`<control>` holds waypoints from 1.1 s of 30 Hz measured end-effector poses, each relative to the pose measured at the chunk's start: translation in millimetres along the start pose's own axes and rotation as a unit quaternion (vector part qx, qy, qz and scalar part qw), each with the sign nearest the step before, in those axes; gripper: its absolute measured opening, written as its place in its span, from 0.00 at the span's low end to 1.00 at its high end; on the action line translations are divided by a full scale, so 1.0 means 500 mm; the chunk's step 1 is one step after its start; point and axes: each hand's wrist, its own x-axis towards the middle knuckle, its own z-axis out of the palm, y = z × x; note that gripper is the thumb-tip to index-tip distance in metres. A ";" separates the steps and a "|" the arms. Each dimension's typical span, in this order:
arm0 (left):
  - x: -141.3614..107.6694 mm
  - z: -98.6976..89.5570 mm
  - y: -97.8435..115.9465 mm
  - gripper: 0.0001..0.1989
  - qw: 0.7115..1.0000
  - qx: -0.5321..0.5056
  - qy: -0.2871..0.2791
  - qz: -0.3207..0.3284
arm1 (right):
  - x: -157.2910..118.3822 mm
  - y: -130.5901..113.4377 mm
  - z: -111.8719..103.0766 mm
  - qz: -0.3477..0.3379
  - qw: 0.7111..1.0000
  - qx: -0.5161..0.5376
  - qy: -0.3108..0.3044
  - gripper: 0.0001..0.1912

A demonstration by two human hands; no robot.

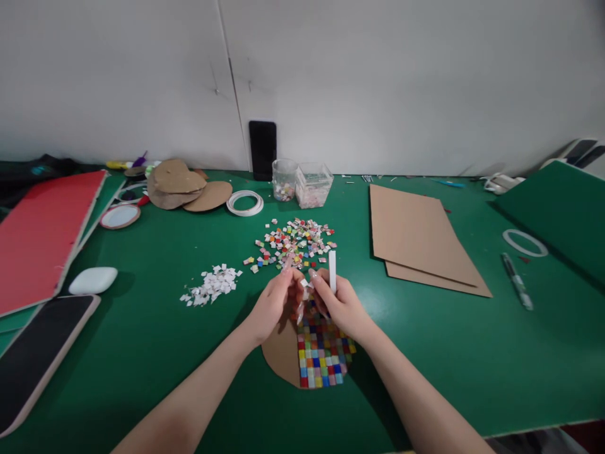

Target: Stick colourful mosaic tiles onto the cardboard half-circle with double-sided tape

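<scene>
My left hand (274, 302) is closed, fingertips together close to the right hand; what they pinch, if anything, is too small to tell. Tucked in my right hand (341, 306) is a flat white strip (333, 271) that sticks up. A tiny white-faced square piece (306, 285) shows at the right thumb and index fingertips. Both hands are over a round cardboard disc (280, 355). Colourful mosaic tiles (322, 362) cover its right half in rows; its left half is bare cardboard. The hands hide its far part.
Beyond the hands lies a pile of loose tiles (297, 239), with white paper scraps (212, 285) to its left. A plastic cup (284, 180) and a clear box (314, 186) stand behind. Cardboard sheets (416, 236) and a marker (517, 282) lie right; a phone (42, 353) lies left.
</scene>
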 end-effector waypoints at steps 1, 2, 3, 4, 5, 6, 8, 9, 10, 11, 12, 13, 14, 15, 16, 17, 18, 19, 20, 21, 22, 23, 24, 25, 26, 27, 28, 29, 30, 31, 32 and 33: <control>0.000 0.000 0.001 0.21 0.999 0.034 0.016 0.012 | 0.000 0.003 0.001 -0.004 1.000 -0.009 0.001 0.19; -0.001 0.001 0.002 0.19 0.997 0.069 0.031 0.024 | 0.000 0.006 0.002 -0.008 1.000 -0.015 0.000 0.18; -0.001 0.002 0.002 0.18 0.994 0.100 0.041 0.030 | 0.000 0.009 0.003 -0.009 1.000 -0.018 -0.002 0.18; -0.002 0.003 0.003 0.17 0.990 0.126 0.047 0.032 | 0.000 0.011 0.004 -0.008 1.000 -0.017 -0.005 0.18; -0.003 0.005 0.004 0.17 0.988 0.145 0.048 0.029 | 0.000 0.013 0.006 -0.005 1.000 -0.012 -0.011 0.17; -0.004 0.006 0.004 0.16 0.986 0.161 0.046 0.026 | 0.000 0.013 0.007 -0.001 1.000 -0.002 -0.016 0.17; -0.006 0.008 0.006 0.16 0.981 0.188 0.047 0.029 | 0.000 0.012 0.008 0.014 0.999 0.026 -0.025 0.17; -0.007 0.008 0.007 0.16 0.977 0.203 0.048 0.037 | 0.000 0.011 0.009 0.022 0.999 0.040 -0.027 0.17; -0.008 0.008 0.008 0.16 0.973 0.220 0.050 0.046 | 0.000 0.010 0.008 0.030 0.998 0.053 -0.028 0.18; -0.009 0.008 0.009 0.16 0.968 0.238 0.050 0.056 | 0.000 0.010 0.008 0.035 0.997 0.060 -0.027 0.18; -0.010 0.007 0.010 0.16 0.963 0.257 0.049 0.067 | -0.001 0.010 0.008 0.037 0.997 0.060 -0.025 0.18; -0.011 0.007 0.011 0.16 0.956 0.278 0.046 0.079 | -0.001 0.011 0.008 0.036 0.998 0.053 -0.021 0.18; -0.011 0.006 0.011 0.15 0.948 0.302 0.043 0.092 | -0.002 0.012 0.009 0.033 0.998 0.042 -0.016 0.18; -0.012 0.006 0.011 0.15 0.937 0.329 0.041 0.108 | -0.003 0.014 0.011 0.030 0.999 0.031 -0.010 0.18; -0.012 0.005 0.011 0.14 0.925 0.358 0.040 0.123 | -0.003 0.014 0.013 0.026 0.999 0.020 -0.002 0.18; -0.012 0.004 0.009 0.14 0.910 0.389 0.041 0.138 | -0.004 0.015 0.015 0.022 1.000 0.012 0.005 0.18; -0.012 0.002 0.007 0.13 0.894 0.419 0.043 0.154 | -0.004 0.014 0.017 0.018 1.000 0.006 0.012 0.18; -0.012 0.000 0.005 0.12 0.877 0.447 0.049 0.170 | -0.004 0.012 0.019 0.013 1.000 0.003 0.019 0.19; -0.013 -0.003 0.002 0.12 0.860 0.471 0.057 0.187 | -0.003 0.010 0.019 0.011 0.999 0.002 0.031 0.19; -0.014 -0.007 0.000 0.12 0.846 0.488 0.066 0.203 | -0.001 0.006 0.017 0.011 0.999 0.006 0.051 0.20; -0.015 -0.011 -0.001 0.12 0.835 0.499 0.077 0.218 | 0.001 0.002 0.013 0.013 0.997 0.013 0.077 0.20; -0.016 -0.016 -0.001 0.12 0.829 0.502 0.089 0.228 | 0.003 -0.001 0.008 0.019 0.993 0.023 0.113 0.21; -0.017 -0.021 0.001 0.13 0.829 0.498 0.103 0.233 | 0.005 -0.004 0.002 0.020 0.987 0.037 0.152 0.21; -0.018 -0.025 0.004 0.13 0.833 0.490 0.115 0.230 | 0.007 -0.006 -0.004 0.014 0.983 0.039 0.181 0.21; -0.019 -0.029 0.008 0.13 0.841 0.478 0.123 0.221 | 0.008 -0.007 -0.009 0.003 0.981 0.038 0.192 0.20; -0.019 -0.031 0.012 0.14 0.853 0.462 0.127 0.204 | 0.009 -0.007 -0.013 -0.005 0.984 0.032 0.177 0.20; -0.019 -0.032 0.017 0.13 0.868 0.443 0.126 0.185 | 0.009 -0.006 -0.016 -0.010 0.987 0.017 0.159 0.20; -0.017 -0.033 0.021 0.12 0.884 0.422 0.120 0.163 | 0.009 -0.005 -0.019 -0.011 0.991 0.000 0.136 0.20; -0.016 -0.033 0.025 0.11 0.899 0.399 0.111 0.142 | 0.008 -0.004 -0.021 -0.009 0.993 -0.020 0.115 0.20; -0.014 -0.033 0.028 0.10 0.913 0.376 0.101 0.123 | 0.007 -0.003 -0.023 -0.005 0.995 -0.038 0.097 0.19; -0.013 -0.033 0.031 0.10 0.925 0.353 0.095 0.107 | 0.006 -0.003 -0.026 0.000 0.995 -0.054 0.080 0.19; -0.012 -0.034 0.034 0.11 0.934 0.335 0.089 0.094 | 0.005 -0.005 -0.029 0.005 0.996 -0.068 0.057 0.20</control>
